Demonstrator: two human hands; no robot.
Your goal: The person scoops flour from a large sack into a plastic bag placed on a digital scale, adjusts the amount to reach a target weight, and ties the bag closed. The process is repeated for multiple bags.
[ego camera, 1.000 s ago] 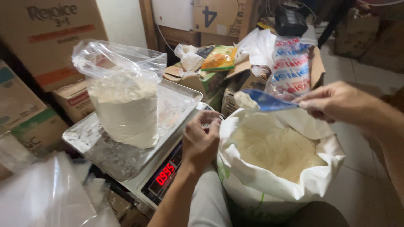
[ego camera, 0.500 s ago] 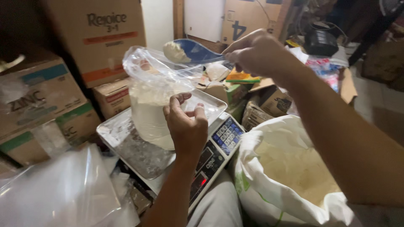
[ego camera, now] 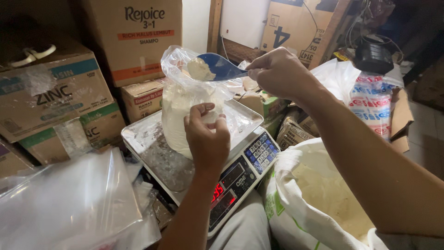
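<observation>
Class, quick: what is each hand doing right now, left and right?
Left hand: fingers curled against the clear plastic bag of white powder on the scale tray.
Right hand: closed on the blue scoop, powder in it.

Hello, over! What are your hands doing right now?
Right hand holds blue scoop of flour over clear bag. Left hand at bag's side. Bag sits on scale tray. Nothing blocking.

Left hand (ego camera: 207,134) raised mid-frame, back to camera, fingers curled forward in a loose pinch. Right hand (ego camera: 277,74) higher, fist-like, fingers clenched; forearm runs down-right.
</observation>
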